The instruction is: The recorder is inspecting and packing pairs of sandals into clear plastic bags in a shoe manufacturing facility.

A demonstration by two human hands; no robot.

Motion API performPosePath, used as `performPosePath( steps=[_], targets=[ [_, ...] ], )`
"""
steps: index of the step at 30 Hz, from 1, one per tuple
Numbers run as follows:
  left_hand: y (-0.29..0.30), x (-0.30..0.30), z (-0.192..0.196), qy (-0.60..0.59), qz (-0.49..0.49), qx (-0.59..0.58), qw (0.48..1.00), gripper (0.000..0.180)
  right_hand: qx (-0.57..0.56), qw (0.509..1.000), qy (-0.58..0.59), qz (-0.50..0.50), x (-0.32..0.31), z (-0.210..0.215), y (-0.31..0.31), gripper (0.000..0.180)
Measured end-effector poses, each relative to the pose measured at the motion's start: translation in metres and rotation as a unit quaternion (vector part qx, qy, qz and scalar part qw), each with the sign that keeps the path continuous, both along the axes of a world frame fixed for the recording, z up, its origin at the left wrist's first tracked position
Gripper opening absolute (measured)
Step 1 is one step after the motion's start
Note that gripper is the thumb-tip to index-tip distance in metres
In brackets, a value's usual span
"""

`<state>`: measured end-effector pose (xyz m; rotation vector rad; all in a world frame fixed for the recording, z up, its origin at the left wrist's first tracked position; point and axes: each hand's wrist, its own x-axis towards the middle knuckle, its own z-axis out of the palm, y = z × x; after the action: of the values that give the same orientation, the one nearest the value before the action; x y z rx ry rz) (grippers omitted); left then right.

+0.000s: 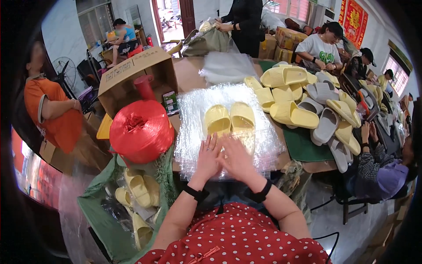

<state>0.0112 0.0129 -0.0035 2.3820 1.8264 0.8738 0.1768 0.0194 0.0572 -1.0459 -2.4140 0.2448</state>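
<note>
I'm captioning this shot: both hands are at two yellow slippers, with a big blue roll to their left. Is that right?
The colour is wrong: the head view shows the big roll is red. The left hand and right hand are at two yellow slippers, as you say.

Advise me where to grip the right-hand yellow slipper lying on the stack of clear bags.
Probably the outer long edge of the right-hand yellow slipper, coming from the person's right: it points lengthwise away from the person, the left-hand yellow slipper crowds its inner edge, and its outer edge faces only flat clear bags.
</note>
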Motion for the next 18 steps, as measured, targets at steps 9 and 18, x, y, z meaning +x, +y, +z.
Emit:
performPosePath(
  steps=[9,18],
  targets=[
    [-0.004,0.004,0.009,0.006,0.001,-0.022,1.0,0.057,0.017,0.992,-0.013,-0.124,0.028,-0.038,0.027,0.076],
    [0.003,0.006,0.004,-0.149,0.142,-0.04,0.978,0.102,0.019,0.98,0.075,-0.185,0.06,-0.062,0.036,0.073]
  ],
)
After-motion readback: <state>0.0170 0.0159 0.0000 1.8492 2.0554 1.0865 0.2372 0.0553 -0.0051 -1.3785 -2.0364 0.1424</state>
